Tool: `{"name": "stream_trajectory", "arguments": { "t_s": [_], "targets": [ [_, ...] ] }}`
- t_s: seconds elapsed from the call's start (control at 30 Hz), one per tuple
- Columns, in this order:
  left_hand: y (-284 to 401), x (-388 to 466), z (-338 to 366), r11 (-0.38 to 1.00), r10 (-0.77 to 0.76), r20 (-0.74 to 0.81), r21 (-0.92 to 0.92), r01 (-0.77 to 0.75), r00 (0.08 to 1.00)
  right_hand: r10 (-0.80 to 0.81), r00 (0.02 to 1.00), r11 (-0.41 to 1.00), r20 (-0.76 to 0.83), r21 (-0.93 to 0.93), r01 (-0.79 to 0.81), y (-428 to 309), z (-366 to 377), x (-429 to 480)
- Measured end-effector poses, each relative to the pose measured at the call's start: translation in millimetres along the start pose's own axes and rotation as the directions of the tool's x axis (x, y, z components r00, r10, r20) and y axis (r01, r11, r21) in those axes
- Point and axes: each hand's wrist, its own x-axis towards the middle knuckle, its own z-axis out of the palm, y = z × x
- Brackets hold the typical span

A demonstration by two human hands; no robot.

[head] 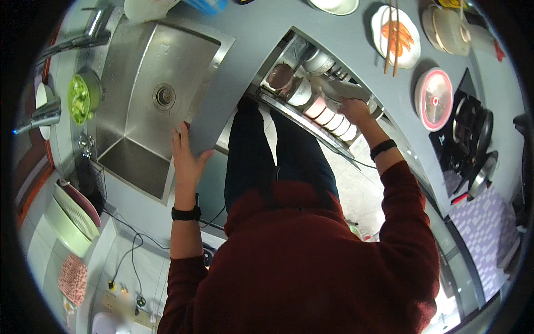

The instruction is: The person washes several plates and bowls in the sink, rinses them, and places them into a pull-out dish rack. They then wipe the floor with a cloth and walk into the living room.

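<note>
Below the countertop, an open dish drawer (306,121) holds stacked bowls (329,119), a brown bowl (280,77) and a patterned white bowl (318,63). My right hand (355,111) reaches into its right part, fingers at the edge of a whitish dish (346,90); the fingertips are partly hidden and the grip is unclear. My left hand (187,154) rests with spread fingers on the counter edge beside the stainless steel sink (142,79), holding nothing.
A green bowl of cut vegetables (83,99) sits left of the sink, near the faucet (41,117). At right are a plate of orange food (400,37) with chopsticks (391,46), a lidded container (434,99) and pans (479,133) on the stove.
</note>
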Motion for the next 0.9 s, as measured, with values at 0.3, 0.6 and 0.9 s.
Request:
{"name": "stream_trajectory", "arguments": {
  "t_s": [0.3,0.6,0.9],
  "targets": [
    [16.1,-3.1,4.9,0.991,-0.08,-0.042,0.106,0.084,0.996,0.015,0.997,0.986,0.076,-0.164,-0.002,12.9,41.6,75.1],
    [12.7,-2.3,7.8,0.989,-0.097,-0.049,0.112,0.102,0.994,0.072,0.968,0.855,0.242,-0.514,0.064,-4.1,23.1,109.4],
    [14.3,-0.3,9.0,0.989,-0.122,-0.068,0.079,0.127,0.99,0.093,0.942,0.79,0.324,-0.6,0.128,-14.9,24.6,132.5]
  ]
}}
